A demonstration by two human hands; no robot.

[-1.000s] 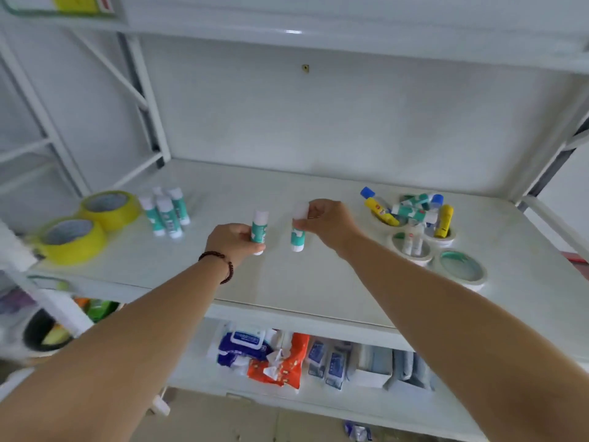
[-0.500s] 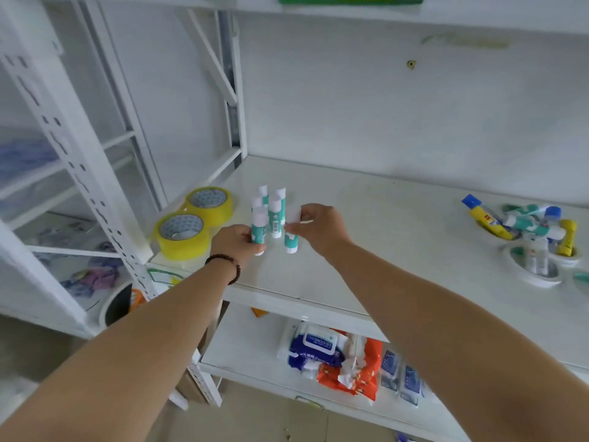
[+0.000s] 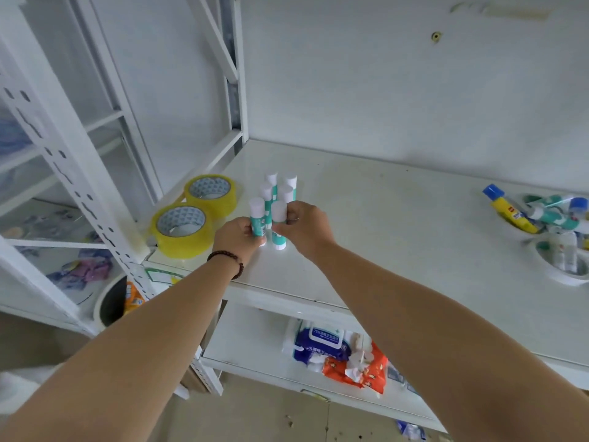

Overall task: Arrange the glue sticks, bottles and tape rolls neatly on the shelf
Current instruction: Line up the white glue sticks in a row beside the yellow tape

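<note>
Four glue sticks (image 3: 280, 189) stand grouped beside two tapes (image 3: 194, 215) — each grip, left hand (image 3: 237, 236) and right hand (image 3: 302, 228), closed on another stick. Pile (image 3: 551, 215) far right still unsorted.

Head view, down onto shelf (image 3: 398, 218)

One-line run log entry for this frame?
phase: placing | left hand: holds glue stick | right hand: holds second glue stick | target: standing glue sticks beside tape rolls
</note>
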